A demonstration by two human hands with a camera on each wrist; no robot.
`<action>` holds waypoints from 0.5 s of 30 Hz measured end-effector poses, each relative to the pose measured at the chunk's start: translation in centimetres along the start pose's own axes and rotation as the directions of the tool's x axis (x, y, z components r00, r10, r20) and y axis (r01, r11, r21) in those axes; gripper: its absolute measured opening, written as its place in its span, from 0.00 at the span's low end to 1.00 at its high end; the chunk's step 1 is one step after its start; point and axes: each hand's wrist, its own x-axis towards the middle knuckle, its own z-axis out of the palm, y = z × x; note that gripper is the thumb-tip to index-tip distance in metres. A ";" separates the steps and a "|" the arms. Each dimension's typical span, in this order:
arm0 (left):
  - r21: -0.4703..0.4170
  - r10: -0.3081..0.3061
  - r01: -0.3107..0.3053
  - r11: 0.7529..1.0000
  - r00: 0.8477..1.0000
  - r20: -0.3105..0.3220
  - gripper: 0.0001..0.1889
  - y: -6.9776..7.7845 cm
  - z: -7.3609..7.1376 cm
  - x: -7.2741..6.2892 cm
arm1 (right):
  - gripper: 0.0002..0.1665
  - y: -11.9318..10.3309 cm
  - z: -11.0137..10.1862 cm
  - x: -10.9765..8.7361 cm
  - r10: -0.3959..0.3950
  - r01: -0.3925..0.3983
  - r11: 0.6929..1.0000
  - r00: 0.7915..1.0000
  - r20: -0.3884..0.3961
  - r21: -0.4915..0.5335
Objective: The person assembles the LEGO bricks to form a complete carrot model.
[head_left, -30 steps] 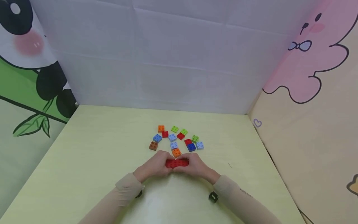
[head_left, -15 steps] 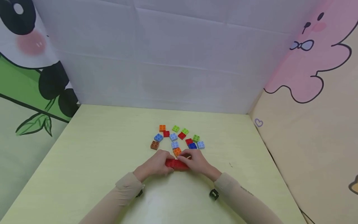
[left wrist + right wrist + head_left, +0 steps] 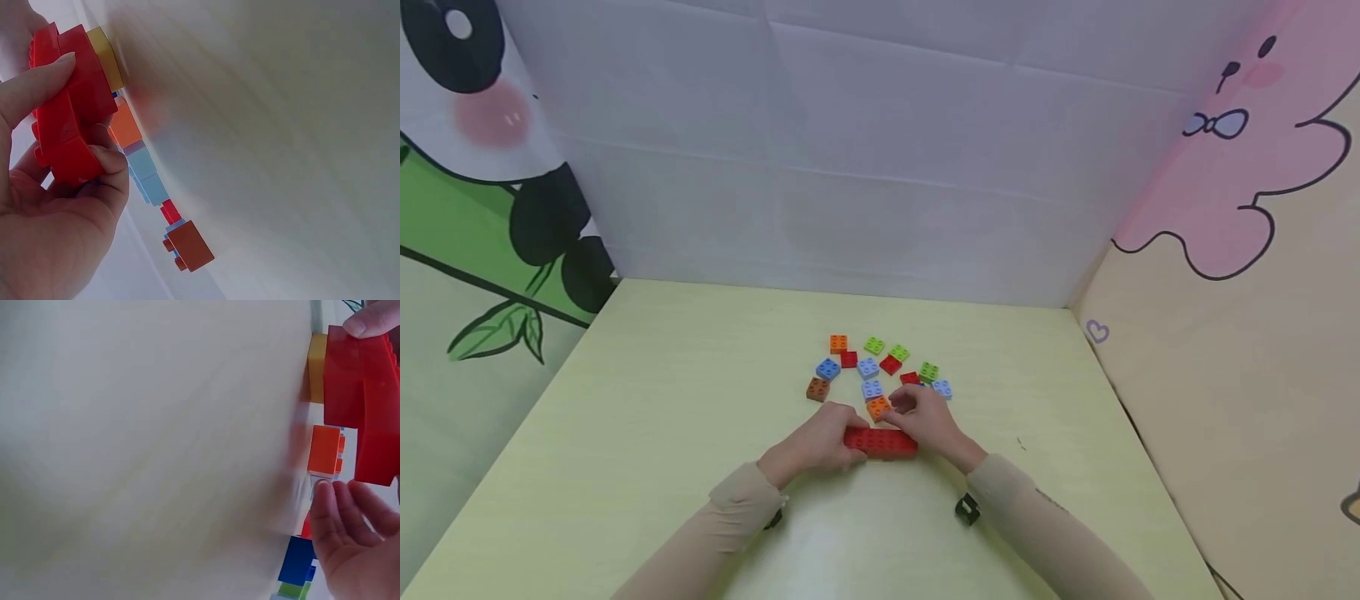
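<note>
A stack of red building bricks [image 3: 889,444] is gripped at its left end by my left hand [image 3: 815,439], thumb on one side and fingers curled beneath. In the left wrist view a yellow brick [image 3: 105,58] is fixed under the red ones. The stack's right end is free. My right hand [image 3: 931,423] is just beyond that end, fingers loosely bent and holding nothing. Close to its thumb in the head view lies an orange brick [image 3: 877,408]. A dark blue brick [image 3: 295,562] shows below the right fingers in the right wrist view; the hand mostly hides it in the head view.
Several loose bricks lie beyond the hands, among them a brown brick [image 3: 817,389], a blue brick [image 3: 828,369], light blue ones and a green brick [image 3: 928,372]. A pale wall [image 3: 850,225] closes the table's [image 3: 685,367] far edge.
Both hands were on the red bricks a second ago. The right hand has let go and moved slightly away toward the loose bricks. The left hand keeps its grip.
</note>
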 end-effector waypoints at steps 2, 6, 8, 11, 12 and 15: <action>0.006 0.008 -0.008 1.000 1.000 -0.003 0.20 0.0 0.1 0.0 | 0.23 -0.2 0.0 0.5 0.029 -0.029 0.999 1.000 0.002 -0.033; 0.014 0.005 -0.005 1.000 1.000 -0.002 0.20 0.0 0.1 0.0 | 0.26 -1.2 -0.2 1.3 0.075 -0.070 0.988 0.997 0.026 -0.139; 0.012 -0.005 0.005 1.000 1.000 0.001 0.20 0.1 0.0 0.0 | 0.26 -1.7 -0.2 1.5 0.092 -0.082 0.980 0.995 0.045 -0.182; 0.004 -0.012 0.012 1.000 1.000 0.008 0.20 0.2 0.0 -0.1 | 0.25 -2.0 -0.1 1.8 0.113 -0.096 0.972 0.991 0.066 -0.215; 0.001 -0.013 0.013 1.000 1.000 0.010 0.20 0.2 -0.1 -0.1 | 0.25 -2.0 0.0 1.9 0.123 -0.105 0.970 0.990 0.069 -0.219; -0.009 -0.015 0.016 1.000 1.000 0.012 0.20 0.1 -0.1 -0.1 | 0.24 -2.1 0.3 2.0 0.144 -0.126 0.966 0.987 0.068 -0.224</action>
